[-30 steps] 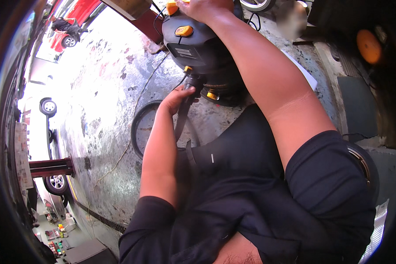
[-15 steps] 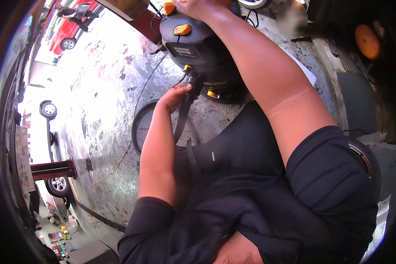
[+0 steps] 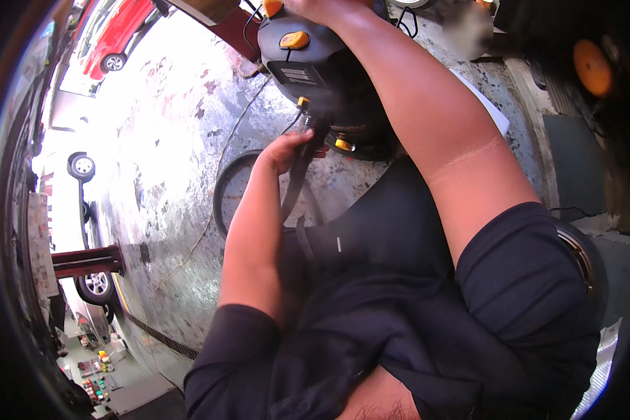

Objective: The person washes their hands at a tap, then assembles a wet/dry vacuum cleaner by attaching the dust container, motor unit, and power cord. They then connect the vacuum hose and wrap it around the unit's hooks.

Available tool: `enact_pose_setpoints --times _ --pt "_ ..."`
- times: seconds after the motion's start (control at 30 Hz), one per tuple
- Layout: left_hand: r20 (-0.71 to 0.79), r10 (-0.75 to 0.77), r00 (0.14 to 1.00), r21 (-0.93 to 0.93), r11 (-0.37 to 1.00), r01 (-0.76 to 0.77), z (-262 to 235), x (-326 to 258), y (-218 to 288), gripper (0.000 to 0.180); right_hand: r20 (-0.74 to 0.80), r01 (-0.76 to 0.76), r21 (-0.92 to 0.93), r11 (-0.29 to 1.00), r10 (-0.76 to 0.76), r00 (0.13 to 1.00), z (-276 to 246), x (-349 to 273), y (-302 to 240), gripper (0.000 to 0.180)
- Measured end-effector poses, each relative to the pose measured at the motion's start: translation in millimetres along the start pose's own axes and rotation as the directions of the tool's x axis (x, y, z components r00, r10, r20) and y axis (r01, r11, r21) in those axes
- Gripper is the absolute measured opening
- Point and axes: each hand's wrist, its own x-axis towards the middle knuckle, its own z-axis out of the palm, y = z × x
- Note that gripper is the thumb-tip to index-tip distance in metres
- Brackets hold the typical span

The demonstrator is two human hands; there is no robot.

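Over scuffed floor [image 3: 168,140], the left hand [image 3: 288,148] grips a hose [image 3: 297,180]; the right hand [image 3: 323,8] reaches forward, grip unclear.

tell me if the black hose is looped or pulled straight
Looped: the black hose bends in a wide arc on the floor, partly hidden behind the left forearm.

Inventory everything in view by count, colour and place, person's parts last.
Rounded drum-shaped machine: one, black with orange fittings, top centre
Ribbed flexible hose: one, black, below machine
Shiny car: one, red, upper left
Round spoked wheels: at least two, silver and black, left
Round disc: one, orange, upper right
Flat sheet: one, white, beside right arm
Small containers: several, mixed colours, lower left
Left grip: one, bare, around hose
Right grip: one, bare, machine's top, partly cut off
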Motion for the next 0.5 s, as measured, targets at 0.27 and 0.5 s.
enact_pose_setpoints --times 0.27,0.5 --pt "-0.518 0.637 0.571 0.843 0.265 0.469 97.5 9.4 -2.9 0.074 -0.073 0.015 -0.047 0.999 -0.018 0.997 9.1 0.6 10.2 0.049" --pt "-0.197 0.086 0.977 0.184 0.982 -0.049 8.0 0.2 -3.3 0.052 0.008 0.003 0.015 1.000 -0.003 1.000 -7.1 -5.6 -9.5 0.050"
